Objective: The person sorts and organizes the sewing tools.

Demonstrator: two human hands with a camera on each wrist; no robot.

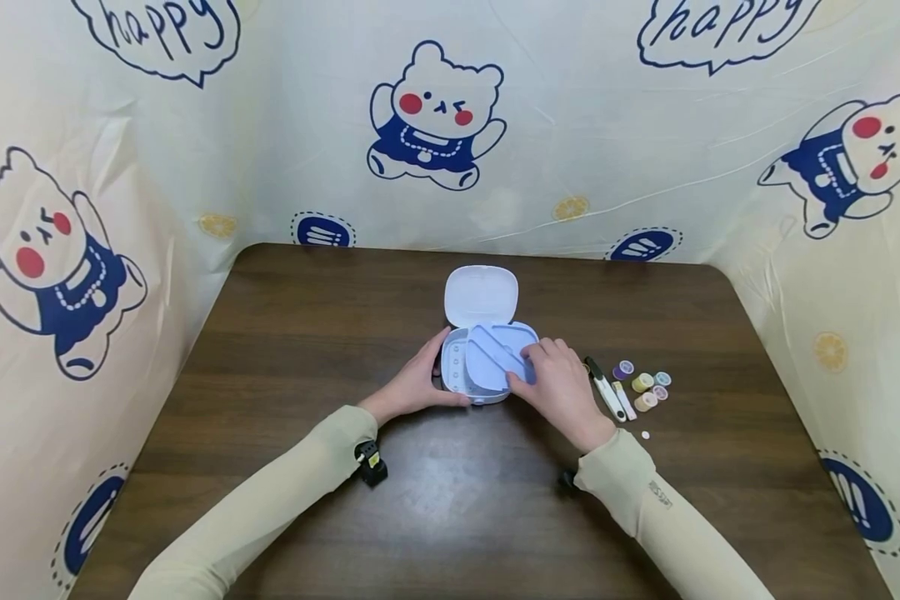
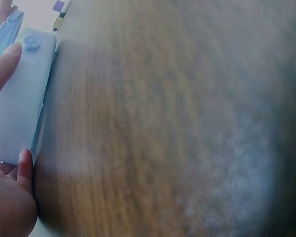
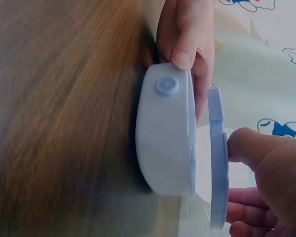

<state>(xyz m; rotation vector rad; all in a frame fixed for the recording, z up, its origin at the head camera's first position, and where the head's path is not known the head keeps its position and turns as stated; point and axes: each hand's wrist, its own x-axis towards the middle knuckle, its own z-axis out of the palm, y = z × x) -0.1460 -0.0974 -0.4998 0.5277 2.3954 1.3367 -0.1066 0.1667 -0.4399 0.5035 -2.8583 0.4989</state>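
Observation:
A light blue plastic box (image 1: 455, 367) stands on the table with its hinged lid (image 1: 482, 296) raised at the back. My left hand (image 1: 417, 379) grips the box's left side, the thumb along the front edge. With thumb and fingers, my right hand (image 1: 562, 387) holds a light blue divided tray (image 1: 487, 362) over the box's right part. In the right wrist view a gap shows between that tray (image 3: 219, 173) and the box (image 3: 163, 138), whose round front button (image 3: 167, 86) faces the camera. Small holes dot the box's inside at left; the rest lies hidden under the tray.
Right of the box lie several small thread spools (image 1: 642, 382), a white tool with a dark tip (image 1: 606, 392), a short white strip (image 1: 625, 402) and a small white disc (image 1: 646, 435). A printed curtain (image 1: 300, 125) surrounds the brown wooden table (image 1: 330, 317).

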